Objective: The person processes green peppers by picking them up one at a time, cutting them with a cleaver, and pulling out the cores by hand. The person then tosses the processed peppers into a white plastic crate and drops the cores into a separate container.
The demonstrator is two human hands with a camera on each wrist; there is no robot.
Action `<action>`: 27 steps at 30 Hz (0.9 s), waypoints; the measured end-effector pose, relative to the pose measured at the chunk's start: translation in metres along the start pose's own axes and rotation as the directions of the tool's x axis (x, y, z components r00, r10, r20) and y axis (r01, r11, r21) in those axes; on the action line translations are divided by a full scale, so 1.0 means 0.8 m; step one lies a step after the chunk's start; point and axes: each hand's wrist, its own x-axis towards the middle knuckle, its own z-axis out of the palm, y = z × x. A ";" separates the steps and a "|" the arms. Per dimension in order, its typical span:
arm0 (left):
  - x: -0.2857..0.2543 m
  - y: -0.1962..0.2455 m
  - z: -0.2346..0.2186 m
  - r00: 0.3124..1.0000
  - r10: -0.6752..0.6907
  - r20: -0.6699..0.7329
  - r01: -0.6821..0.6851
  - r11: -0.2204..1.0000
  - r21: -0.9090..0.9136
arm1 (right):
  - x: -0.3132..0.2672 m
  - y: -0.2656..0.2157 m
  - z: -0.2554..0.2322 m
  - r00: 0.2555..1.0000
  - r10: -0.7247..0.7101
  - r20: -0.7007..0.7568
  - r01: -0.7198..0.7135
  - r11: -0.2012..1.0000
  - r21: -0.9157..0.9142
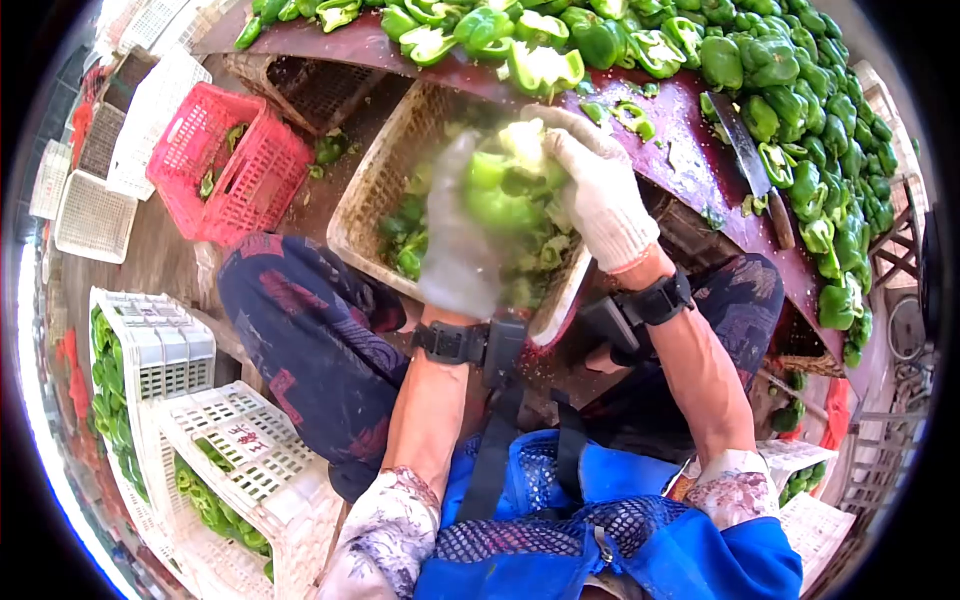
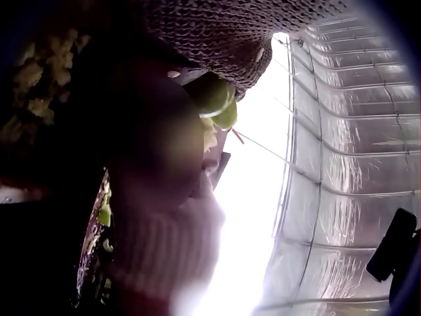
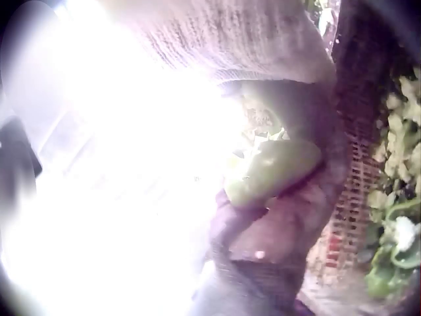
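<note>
Both hands wear whitish knitted gloves and meet over a basket (image 1: pixel 352 205) of green pepper pieces. The left hand (image 1: pixel 460 230), blurred in the head view, curls round a green pepper (image 1: pixel 492 195) from its left side. On the other side, the right hand (image 1: pixel 598 185) pinches a pale, seedy pepper piece (image 1: pixel 522 143) at the top of that pepper. In the right wrist view, a green pepper piece (image 3: pixel 273 171) lies between the gloved hands. A bit of green pepper (image 2: pixel 227 115) shows between the gloves in the left wrist view.
Green peppers (image 1: pixel 770 60) are heaped on the dark red table (image 1: pixel 690 180), with a cleaver (image 1: pixel 742 150) lying there. A pink basket (image 1: pixel 205 130) and white crates (image 1: pixel 95 215) stand at the left. Crates (image 1: pixel 245 440) holding peppers are at the lower left.
</note>
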 end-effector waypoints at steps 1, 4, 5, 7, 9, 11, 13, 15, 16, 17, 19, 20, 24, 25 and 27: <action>0.003 -0.001 -0.004 1.000 0.014 -0.016 -0.014 1.000 -0.002 | -0.007 -0.013 0.008 0.999 -0.032 -0.017 0.030 0.993 -0.115; 0.015 -0.009 -0.010 0.979 0.195 -0.055 -0.185 0.972 0.145 | -0.007 -0.010 0.008 0.999 0.043 -0.008 -0.044 0.994 -0.096; 0.021 -0.013 -0.014 0.947 0.318 -0.038 -0.299 0.921 0.250 | -0.005 -0.011 0.007 0.997 -0.008 0.079 0.028 0.968 -0.250; 0.037 -0.019 -0.035 0.848 0.520 0.099 -0.509 0.749 0.424 | -0.004 -0.015 0.006 0.961 -0.064 0.270 0.200 0.834 -0.514; 0.033 -0.007 -0.040 0.898 0.434 0.074 -0.427 0.818 0.386 | -0.006 -0.024 0.004 0.915 -0.121 0.385 0.368 0.641 -0.674; 0.016 0.015 -0.018 0.985 0.172 0.015 -0.171 0.955 0.241 | -0.001 -0.017 -0.001 0.874 -0.182 0.451 0.481 0.459 -0.747; 0.024 0.010 -0.016 0.972 0.218 0.082 -0.231 0.854 0.466 | -0.002 -0.017 0.000 0.903 -0.104 0.417 0.419 0.433 -0.798; 0.021 0.009 -0.015 0.990 0.137 0.037 -0.140 0.906 0.400 | -0.002 -0.021 -0.004 0.908 -0.044 0.417 0.399 0.390 -0.830; 0.011 0.020 -0.004 0.998 0.054 -0.015 -0.047 0.957 0.285 | -0.002 -0.025 -0.002 0.909 -0.015 0.416 0.392 0.368 -0.843; 0.005 0.026 0.001 0.998 -0.037 -0.056 0.045 0.986 0.162 | -0.006 -0.030 0.001 0.930 -0.022 0.366 0.335 0.456 -0.825; 0.046 -0.016 -0.056 0.953 0.292 0.079 -0.294 0.837 0.462 | -0.016 -0.039 0.011 0.965 -0.016 0.263 0.216 0.619 -0.755; 0.054 -0.030 -0.072 0.943 0.301 0.138 -0.330 0.818 0.470 | -0.017 -0.033 0.012 0.965 -0.066 0.254 0.234 0.655 -0.718; 0.015 -0.009 -0.046 0.980 -0.169 0.108 0.154 0.979 0.135 | -0.021 -0.021 0.013 0.976 -0.143 0.164 0.202 0.877 -0.435; 0.002 -0.001 -0.026 0.987 -0.141 0.078 0.128 0.981 0.148 | -0.022 -0.025 0.015 0.983 -0.126 0.134 0.163 0.934 -0.319; 0.003 0.008 -0.029 0.994 -0.099 0.049 0.089 0.980 0.177 | -0.022 -0.027 0.016 0.978 -0.196 0.066 0.200 0.978 -0.053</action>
